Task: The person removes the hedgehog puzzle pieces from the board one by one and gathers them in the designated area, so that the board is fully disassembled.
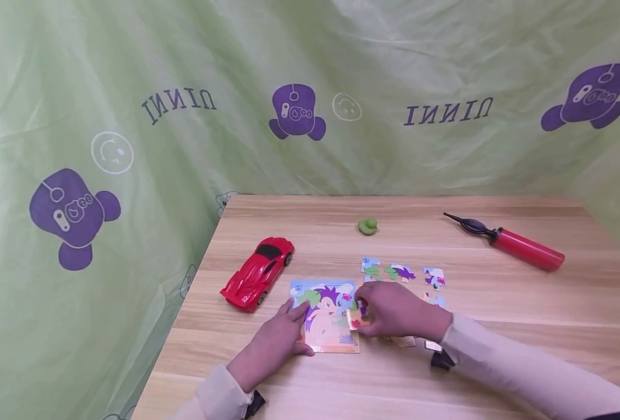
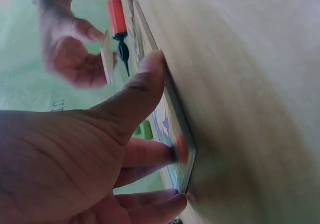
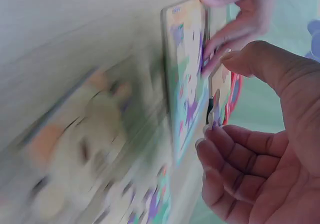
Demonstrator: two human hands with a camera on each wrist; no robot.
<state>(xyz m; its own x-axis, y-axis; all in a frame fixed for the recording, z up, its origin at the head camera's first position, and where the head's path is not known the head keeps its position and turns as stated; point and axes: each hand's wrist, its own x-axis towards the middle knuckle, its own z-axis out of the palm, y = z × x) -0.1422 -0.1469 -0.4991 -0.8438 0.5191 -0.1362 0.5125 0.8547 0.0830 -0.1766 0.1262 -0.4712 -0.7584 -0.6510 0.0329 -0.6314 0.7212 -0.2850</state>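
My right hand pinches a jigsaw piece between thumb and fingertips, over the right edge of the puzzle board. In the left wrist view this piece is seen edge-on, raised above the table. The square board bears a picture of a purple-haired cartoon hedgehog. My left hand rests at its left side; in the left wrist view the thumb touches the near edge and the fingertips press on the surface and left edge. Loose jigsaw pieces lie to the right, partly hidden under the right hand.
A red toy car stands left of the board. Behind lies a small green duck-shaped toy. A red hand pump with a black nozzle lies at the back right. Green printed curtain hangs behind the wooden table.
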